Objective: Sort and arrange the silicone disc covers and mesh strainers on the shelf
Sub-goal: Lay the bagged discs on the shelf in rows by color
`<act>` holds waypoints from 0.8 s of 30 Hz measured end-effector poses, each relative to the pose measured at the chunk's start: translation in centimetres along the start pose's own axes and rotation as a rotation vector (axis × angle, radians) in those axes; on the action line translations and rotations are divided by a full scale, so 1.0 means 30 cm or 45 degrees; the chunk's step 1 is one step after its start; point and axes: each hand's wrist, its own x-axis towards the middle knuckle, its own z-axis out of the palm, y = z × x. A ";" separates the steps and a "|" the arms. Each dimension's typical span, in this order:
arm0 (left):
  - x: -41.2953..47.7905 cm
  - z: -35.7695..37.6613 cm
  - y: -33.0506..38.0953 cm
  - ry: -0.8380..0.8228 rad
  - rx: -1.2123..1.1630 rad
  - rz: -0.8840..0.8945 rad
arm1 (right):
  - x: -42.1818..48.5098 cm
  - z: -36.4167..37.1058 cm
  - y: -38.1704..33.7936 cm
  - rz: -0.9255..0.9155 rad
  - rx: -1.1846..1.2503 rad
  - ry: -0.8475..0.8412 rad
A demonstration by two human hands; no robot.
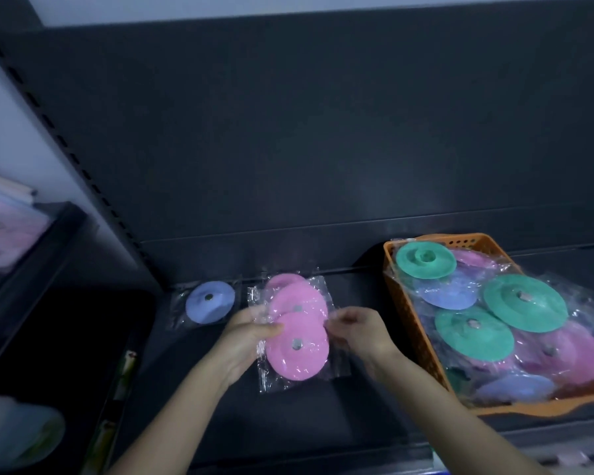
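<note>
I counted three pink discs (299, 301) in clear wrappers, overlapping in a row on the dark shelf (323, 406) and running away from the hands. The nearest pink disc (297, 351) sat between the two hands. The left hand (251, 332) had its thumb and curled fingers closed on the left edge of that wrapper, and the right hand (357, 329) pinched the right edge with bent fingers. One blue disc (210, 301) lay just beyond the left hand, to its left. Off to the right of the right hand stood one orange basket (467, 240), heaped with wrapped discs. Three green discs (525, 299) lay on top, with blue and pink ones beneath, too tangled to count.
</note>
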 end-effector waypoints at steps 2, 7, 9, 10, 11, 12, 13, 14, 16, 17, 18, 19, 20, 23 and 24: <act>-0.001 -0.014 -0.027 0.217 0.220 0.027 | 0.010 0.010 0.025 -0.038 -0.173 0.063; 0.012 -0.042 -0.072 0.401 0.428 0.146 | 0.032 0.040 0.066 -0.126 -0.621 0.151; 0.024 -0.047 -0.073 0.418 0.521 0.192 | 0.043 0.043 0.072 -0.162 -0.767 0.178; 0.031 -0.049 -0.073 0.421 0.584 0.211 | 0.049 0.043 0.073 -0.176 -0.829 0.187; 0.038 -0.050 -0.072 0.423 0.638 0.224 | 0.056 0.042 0.074 -0.189 -0.874 0.194; 0.046 -0.053 -0.072 0.421 0.676 0.233 | 0.060 0.042 0.073 -0.193 -0.898 0.199; 0.054 -0.056 -0.073 0.416 0.704 0.239 | 0.066 0.043 0.073 -0.194 -0.902 0.203; 0.062 -0.059 -0.074 0.413 0.729 0.246 | 0.070 0.043 0.072 -0.192 -0.896 0.201; 0.077 -0.063 -0.073 0.415 0.750 0.266 | 0.079 0.046 0.068 -0.195 -0.889 0.192; 0.081 -0.063 -0.073 0.418 0.746 0.277 | 0.082 0.046 0.065 -0.201 -0.891 0.191; 0.085 -0.062 -0.074 0.417 0.734 0.290 | 0.086 0.046 0.063 -0.208 -0.892 0.194; 0.088 -0.061 -0.075 0.405 0.714 0.303 | 0.088 0.046 0.061 -0.215 -0.894 0.199; 0.089 -0.060 -0.077 0.382 0.689 0.320 | 0.088 0.045 0.060 -0.221 -0.899 0.200; 0.075 -0.059 -0.081 0.314 0.749 0.395 | 0.083 0.042 0.071 -0.260 -0.931 0.206; 0.067 -0.062 -0.082 0.309 0.861 0.435 | 0.080 0.039 0.075 -0.275 -0.942 0.213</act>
